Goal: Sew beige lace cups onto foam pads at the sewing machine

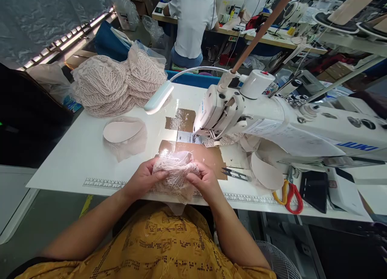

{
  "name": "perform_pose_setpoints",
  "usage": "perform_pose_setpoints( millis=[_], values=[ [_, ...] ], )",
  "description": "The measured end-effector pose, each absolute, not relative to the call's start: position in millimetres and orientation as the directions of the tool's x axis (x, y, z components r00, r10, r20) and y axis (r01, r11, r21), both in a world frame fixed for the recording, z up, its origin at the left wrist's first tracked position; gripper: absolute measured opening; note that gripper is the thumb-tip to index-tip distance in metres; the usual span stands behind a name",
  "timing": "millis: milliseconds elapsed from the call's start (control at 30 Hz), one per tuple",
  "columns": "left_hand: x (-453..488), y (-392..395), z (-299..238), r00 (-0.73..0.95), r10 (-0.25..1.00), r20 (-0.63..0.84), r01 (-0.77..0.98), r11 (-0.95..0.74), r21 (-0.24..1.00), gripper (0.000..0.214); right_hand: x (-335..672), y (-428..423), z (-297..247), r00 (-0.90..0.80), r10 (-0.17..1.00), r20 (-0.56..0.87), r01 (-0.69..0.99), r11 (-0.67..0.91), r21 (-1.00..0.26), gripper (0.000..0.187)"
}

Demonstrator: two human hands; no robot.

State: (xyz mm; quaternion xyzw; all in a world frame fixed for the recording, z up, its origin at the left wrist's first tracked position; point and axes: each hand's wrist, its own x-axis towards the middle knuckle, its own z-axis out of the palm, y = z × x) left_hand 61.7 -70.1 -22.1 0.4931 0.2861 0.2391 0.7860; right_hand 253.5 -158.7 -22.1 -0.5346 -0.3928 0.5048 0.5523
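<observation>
Both hands hold a bunched piece of pale pink lace (175, 170) at the near edge of the white sewing table (75, 158). My left hand (144, 179) grips its left side with fingers curled. My right hand (205, 178) pinches its right side. The white Juki sewing machine (272, 117) stands just beyond, its needle area (208, 136) above the brown plate. A padded cup (122, 130) lies to the left on thin fabric.
A pile of lace pieces (115, 83) sits at the back left. A gooseneck lamp (159, 96) hangs over the table. Thread snips (236, 174) and red-and-yellow scissors (290, 194) lie at right. A person in a white shirt (193, 21) sits at another table behind.
</observation>
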Motion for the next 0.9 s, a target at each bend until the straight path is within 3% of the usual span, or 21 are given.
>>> perform_pose_setpoints(
  millis=[67,200,300,367,467,567,700,800,900],
  values=[
    [65,-71,-23,0.669,0.704,-0.237,-0.152,0.441,0.885,0.03,252,-159,-21,0.217,0.972,-0.092,-0.026,-0.089,-0.996,0.028],
    [73,-74,-25,0.528,0.792,-0.306,-0.328,0.523,0.787,0.036,247,-158,-18,0.369,0.929,0.009,0.024,0.0,-1.0,0.026],
    [77,-76,-23,0.486,0.812,-0.324,-0.371,0.527,0.765,0.028,243,-157,-12,0.284,0.956,0.068,0.041,0.058,-0.997,0.013],
    [77,-77,-21,0.464,0.831,-0.306,-0.385,0.501,0.775,0.021,242,-157,-12,0.219,0.974,0.05,0.038,0.042,-0.998,0.014],
    [76,-76,-18,0.446,0.85,-0.281,-0.428,0.478,0.767,0.018,243,-159,-19,0.294,0.955,-0.043,-0.053,-0.029,-0.998,0.017],
    [75,-75,-19,0.548,0.765,-0.338,-0.445,0.609,0.657,0.035,243,-160,-29,0.428,0.897,-0.11,-0.231,-0.009,-0.973,0.02],
    [75,-87,-20,0.8,0.511,-0.314,-0.335,0.815,0.472,0.068,235,-157,-31,0.573,0.811,-0.119,-0.341,0.104,-0.934,0.022],
    [79,-102,-20,0.861,0.404,-0.31,-0.228,0.851,0.474,0.043,226,-155,-26,0.529,0.837,-0.144,-0.378,0.08,-0.922,0.022],
    [84,-111,-20,0.829,0.416,-0.375,-0.18,0.832,0.525,0.026,224,-152,-21,0.474,0.855,-0.208,-0.458,0.038,-0.888,0.023]
  ],
)
